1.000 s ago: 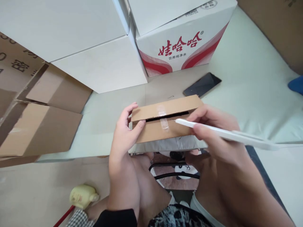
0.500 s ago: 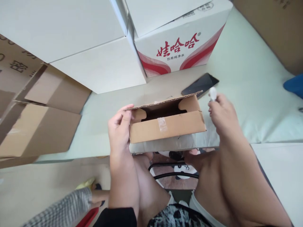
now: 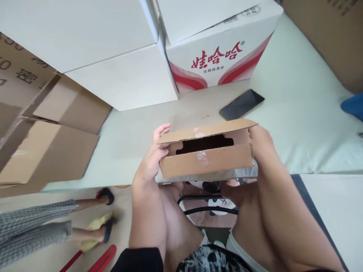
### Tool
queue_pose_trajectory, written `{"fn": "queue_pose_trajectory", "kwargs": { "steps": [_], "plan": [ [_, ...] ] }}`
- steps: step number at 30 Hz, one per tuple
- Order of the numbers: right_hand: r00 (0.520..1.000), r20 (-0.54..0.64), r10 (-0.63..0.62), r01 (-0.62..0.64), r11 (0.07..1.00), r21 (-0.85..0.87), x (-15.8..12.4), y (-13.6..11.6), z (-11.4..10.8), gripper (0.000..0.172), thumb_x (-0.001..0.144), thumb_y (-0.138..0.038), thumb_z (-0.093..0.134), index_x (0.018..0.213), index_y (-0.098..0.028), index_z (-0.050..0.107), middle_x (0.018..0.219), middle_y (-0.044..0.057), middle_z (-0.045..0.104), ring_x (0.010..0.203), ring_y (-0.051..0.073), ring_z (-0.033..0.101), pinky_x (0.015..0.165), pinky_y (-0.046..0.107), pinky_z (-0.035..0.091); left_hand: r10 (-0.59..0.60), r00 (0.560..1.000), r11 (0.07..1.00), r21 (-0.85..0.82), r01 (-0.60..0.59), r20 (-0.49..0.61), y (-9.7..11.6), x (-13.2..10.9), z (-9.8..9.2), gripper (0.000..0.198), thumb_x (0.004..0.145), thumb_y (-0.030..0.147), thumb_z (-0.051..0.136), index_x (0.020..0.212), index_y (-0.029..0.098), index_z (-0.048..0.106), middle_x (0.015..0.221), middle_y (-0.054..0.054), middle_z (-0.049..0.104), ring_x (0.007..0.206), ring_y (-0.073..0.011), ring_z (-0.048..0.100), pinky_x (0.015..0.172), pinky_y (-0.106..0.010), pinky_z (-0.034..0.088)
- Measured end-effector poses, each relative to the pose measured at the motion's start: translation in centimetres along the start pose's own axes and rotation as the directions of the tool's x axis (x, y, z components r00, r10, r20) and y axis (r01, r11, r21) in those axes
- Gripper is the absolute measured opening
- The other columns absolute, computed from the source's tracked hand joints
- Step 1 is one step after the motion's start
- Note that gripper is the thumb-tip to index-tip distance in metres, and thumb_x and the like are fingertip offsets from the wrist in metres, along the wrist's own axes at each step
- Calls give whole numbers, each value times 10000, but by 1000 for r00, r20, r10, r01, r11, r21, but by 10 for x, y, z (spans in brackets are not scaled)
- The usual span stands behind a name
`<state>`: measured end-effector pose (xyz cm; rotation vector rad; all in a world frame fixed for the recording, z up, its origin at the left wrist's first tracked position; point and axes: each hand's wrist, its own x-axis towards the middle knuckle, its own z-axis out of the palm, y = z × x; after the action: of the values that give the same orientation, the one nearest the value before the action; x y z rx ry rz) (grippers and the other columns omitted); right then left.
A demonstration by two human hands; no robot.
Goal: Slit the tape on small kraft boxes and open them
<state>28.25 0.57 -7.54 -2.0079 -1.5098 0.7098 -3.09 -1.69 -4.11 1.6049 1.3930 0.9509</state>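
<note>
Black phone (image 3: 242, 104) lies between the open cardboard box (image 3: 224, 160) and printed carton (image 3: 212, 77).

Left fingers (image 3: 159, 132) on part-open cardboard box (image 3: 217, 158)

A plain brown corrugated cardboard box (image 3: 208, 162), long and shallow, sits at the centre of the frame, its length running across the view and its right end slightly higher than its left. The top flap (image 3: 221, 127) is partly raised, baring a raw fluted edge and a wide slot into a dark interior. Pale inner tabs with curved cut-outs show at both ends. Clear tape (image 3: 202, 157) clings, wrinkled, to the front wall, with another piece on the flap opposite, apart from it.
</note>
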Motion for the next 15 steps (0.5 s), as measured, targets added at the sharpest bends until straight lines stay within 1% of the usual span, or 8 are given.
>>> {"fn": "queue_pose_trajectory", "kwargs": {
  "steps": [2, 4, 6, 7, 9, 11, 13, 15],
  "plan": [
    [992, -120, -31, 62, 961, 269, -4, -4, -2, 177, 820, -329, 542, 876, -229, 678, 868, 76, 701, 809, 241, 624, 733, 381, 477, 19, 1000, 1000, -20, -19, 10, 0, 1, 0, 405, 759, 276, 497, 1100, 292, 715, 1550, -35, 514, 1461, -313, 475, 1209, -522, 458],
    [953, -278, -119, 244, 845, 476, -9, -7, -3, 148, 827, -335, 542, 818, -241, 655, 836, 51, 665, 825, 228, 629, 809, 407, 509, 73, 997, 997, 23, -73, 25, 1, 2, 0, 350, 786, 328, 488, 1037, 293, 730, 1514, -53, 531, 1482, -326, 432, 1235, -543, 418],
    [878, -399, -264, 453, 728, 515, -15, -9, -4, 246, 866, -404, 523, 756, -240, 669, 867, 67, 631, 902, 242, 637, 901, 446, 518, 93, 995, 994, 60, -96, 39, 3, 3, -1, 364, 807, 406, 470, 1021, 290, 741, 1505, -70, 512, 1503, -343, 383, 1229, -545, 417],
    [847, -403, -348, 522, 691, 500, -19, -10, -5, 321, 891, -452, 502, 763, -236, 703, 938, 87, 626, 981, 261, 639, 948, 467, 515, 90, 995, 993, 69, -93, 38, 4, 3, -1, 388, 816, 445, 458, 1028, 289, 742, 1510, -75, 493, 1508, -350, 367, 1217, -546, 426],
    [824, -293, -484, 566, 688, 455, -25, -13, -9, 477, 933, -558, 433, 859, -237, 778, 1152, 124, 596, 1171, 308, 605, 1024, 504, 503, 85, 996, 994, 71, -86, 18, 5, 3, -2, 420, 822, 508, 445, 1033, 290, 736, 1510, -84, 470, 1494, -361, 370, 1194, -550, 442],
    [817, -141, -559, 563, 720, 406, -30, -17, -13, 588, 951, -636, 352, 954, -265, 809, 1330, 122, 520, 1310, 340, 540, 1082, 530, 481, 102, 995, 992, 71, -101, 0, 6, 2, -2, 423, 820, 542, 443, 1012, 292, 725, 1494, -93, 473, 1469, -367, 393, 1198, -551, 430],
    [787, -64, -614, 591, 719, 367, -32, -20, -17, 625, 959, -659, 308, 966, -296, 817, 1395, 101, 471, 1370, 351, 493, 1132, 544, 445, 129, 992, 990, 57, -128, -10, 5, 1, -2, 416, 819, 552, 440, 1006, 296, 709, 1481, -94, 475, 1447, -365, 415, 1199, -552, 424],
    [748, -54, -662, 635, 689, 348, -33, -21, -19, 607, 980, -622, 302, 942, -302, 817, 1394, 92, 457, 1393, 354, 462, 1161, 553, 413, 154, 988, 988, 33, -154, -15, 5, 0, -1, 405, 825, 544, 430, 1019, 300, 689, 1482, -88, 468, 1429, -363, 432, 1191, -559, 428]
  ]
}}
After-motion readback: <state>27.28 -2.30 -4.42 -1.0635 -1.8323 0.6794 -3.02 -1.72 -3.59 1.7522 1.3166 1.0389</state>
